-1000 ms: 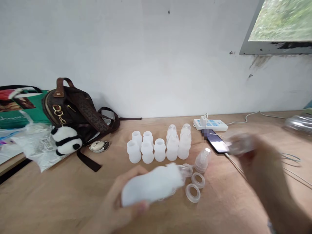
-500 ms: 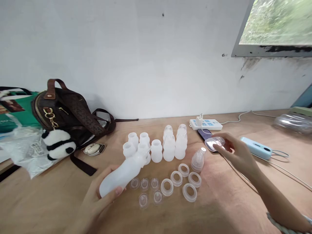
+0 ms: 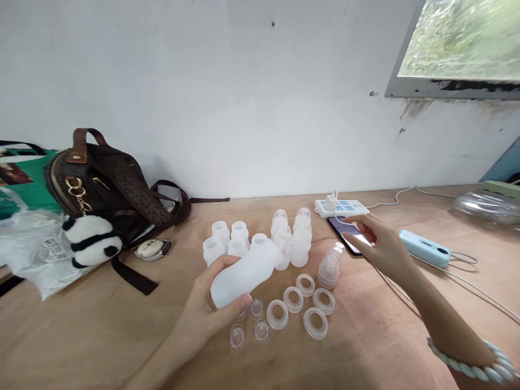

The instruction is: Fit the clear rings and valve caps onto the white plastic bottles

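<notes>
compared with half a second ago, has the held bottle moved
Yes, rightward: the held bottle, in your left hand, now overlaps the rightmost open container; earlier it was left of it.

Free room runs left on the tabletop [image 3: 179, 303], between the backpack [image 3: 116, 187] and the left hand [image 3: 207, 300], and nearer than the clear rings [image 3: 315, 323]. White bottles [image 3: 212, 250] wall off the far middle, with capped bottles [image 3: 301, 244] at their right. Farther right, a clear domed cap [image 3: 327, 272], the phone [image 3: 340, 229] and the power strip [image 3: 351, 209] narrow the way; the right forearm [image 3: 430, 306] bars the near right.
</notes>
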Tool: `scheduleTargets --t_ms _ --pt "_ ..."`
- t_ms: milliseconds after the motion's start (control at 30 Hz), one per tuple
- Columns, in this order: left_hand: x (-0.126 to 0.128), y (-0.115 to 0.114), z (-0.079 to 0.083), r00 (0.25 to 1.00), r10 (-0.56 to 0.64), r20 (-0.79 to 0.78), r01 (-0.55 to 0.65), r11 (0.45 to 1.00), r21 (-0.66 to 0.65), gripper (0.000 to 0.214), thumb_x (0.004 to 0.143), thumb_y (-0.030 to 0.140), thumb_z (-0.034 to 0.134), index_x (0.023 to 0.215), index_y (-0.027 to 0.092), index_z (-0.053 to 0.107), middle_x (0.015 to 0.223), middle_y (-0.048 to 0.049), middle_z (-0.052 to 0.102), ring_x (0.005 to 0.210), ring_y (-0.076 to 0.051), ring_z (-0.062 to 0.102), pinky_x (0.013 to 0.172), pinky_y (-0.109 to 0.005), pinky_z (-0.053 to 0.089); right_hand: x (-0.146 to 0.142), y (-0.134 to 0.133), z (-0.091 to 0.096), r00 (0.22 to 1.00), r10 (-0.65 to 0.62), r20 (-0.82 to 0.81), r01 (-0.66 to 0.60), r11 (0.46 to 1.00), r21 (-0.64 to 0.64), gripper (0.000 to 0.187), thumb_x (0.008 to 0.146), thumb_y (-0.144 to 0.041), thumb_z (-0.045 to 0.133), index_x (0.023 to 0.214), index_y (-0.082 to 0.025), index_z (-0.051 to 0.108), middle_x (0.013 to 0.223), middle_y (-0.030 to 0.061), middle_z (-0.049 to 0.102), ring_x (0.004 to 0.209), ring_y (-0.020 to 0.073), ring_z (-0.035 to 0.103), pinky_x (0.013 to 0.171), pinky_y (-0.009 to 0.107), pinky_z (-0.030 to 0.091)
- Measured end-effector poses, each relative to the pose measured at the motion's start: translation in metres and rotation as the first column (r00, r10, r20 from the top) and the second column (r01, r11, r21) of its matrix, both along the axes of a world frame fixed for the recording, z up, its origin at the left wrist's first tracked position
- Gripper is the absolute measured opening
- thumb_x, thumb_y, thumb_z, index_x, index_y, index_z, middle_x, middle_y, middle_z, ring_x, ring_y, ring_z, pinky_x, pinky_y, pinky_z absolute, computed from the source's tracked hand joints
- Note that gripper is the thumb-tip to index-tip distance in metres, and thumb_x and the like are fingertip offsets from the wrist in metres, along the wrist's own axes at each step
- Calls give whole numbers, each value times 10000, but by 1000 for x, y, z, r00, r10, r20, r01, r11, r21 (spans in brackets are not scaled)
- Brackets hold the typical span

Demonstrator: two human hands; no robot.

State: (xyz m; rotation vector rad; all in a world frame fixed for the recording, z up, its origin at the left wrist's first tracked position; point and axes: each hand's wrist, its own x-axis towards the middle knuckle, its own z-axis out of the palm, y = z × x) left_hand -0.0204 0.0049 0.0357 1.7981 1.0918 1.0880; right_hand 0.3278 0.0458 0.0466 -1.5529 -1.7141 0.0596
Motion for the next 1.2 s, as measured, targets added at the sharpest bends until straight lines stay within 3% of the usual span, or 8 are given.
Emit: scheduleTargets --t_ms 167,300,367,500,800,933,1033,1200 --pt "6 -2 -10 985 94 -145 -63 976 208 352 822 388 711 1112 230 588 899 -3 722 673 -184 639 571 -240 495 -41 -13 17 940 229 -253 -243 970 -26 238 910 -435 573 966 -217 651 708 5 581 641 168 543 591 302 425" --pt "7 -2 -26 946 179 -271 -38 890 454 402 848 310 710 1216 242 563 1037 -37 760 775 -219 713 658 -278 556 -83 -21 -1 712 461 -529 -619 768 -163 319 946 -498 537 1064 -212 616 705 -4 634 591 140 558 554 271 429" --pt "8 -1 -34 920 218 -327 26 796 605 450 863 273 703 1281 239 541 1074 -66 759 833 -240 731 705 -307 572 -98 -23 -15 602 438 -667 -700 692 -177 384 929 -564 552 1030 -196 598 636 -23 610 525 121 520 513 252 404" --pt "9 -1 -43 887 245 -391 123 691 712 503 886 239 679 1356 209 500 1056 -97 752 833 -247 736 695 -321 582 -111 -26 -30 568 298 -767 -676 701 -228 437 842 -625 645 860 -196 561 539 -63 516 454 95 452 443 213 328" --pt "8 -7 -38 956 56 -288 120 821 558 509 817 218 718 1277 273 506 954 -18 750 743 -193 715 671 -254 560 -111 -36 -42 535 347 -771 -681 716 -150 373 875 -566 655 824 -206 574 649 -40 500 539 104 446 475 215 346" --pt "1 -8 -32 987 -121 -107 127 990 55 346 779 354 722 1093 246 621 843 1 708 664 -179 630 564 -231 488 -106 -38 -47 598 500 -626 -692 717 -89 284 913 -506 649 994 -234 634 801 9 625 683 159 567 586 258 465" --pt "-5 -5 -27 975 -175 138 207 941 -268 448 741 552 712 1002 197 632 761 4 640 612 -161 556 519 -225 438 -100 -40 -48 678 601 -423 -680 731 -51 361 933 -405 667 1273 -319 582 1116 52 680 964 227 641 814 336 540" --pt "-7 -2 -32 997 36 -72 -29 995 98 405 788 487 715 1071 208 637 857 -25 698 695 -201 621 608 -271 483 -97 -38 -51 676 623 -393 -667 744 32 689 934 -435 669 1517 -396 304 1434 80 516 1276 282 536 1046 441 480"
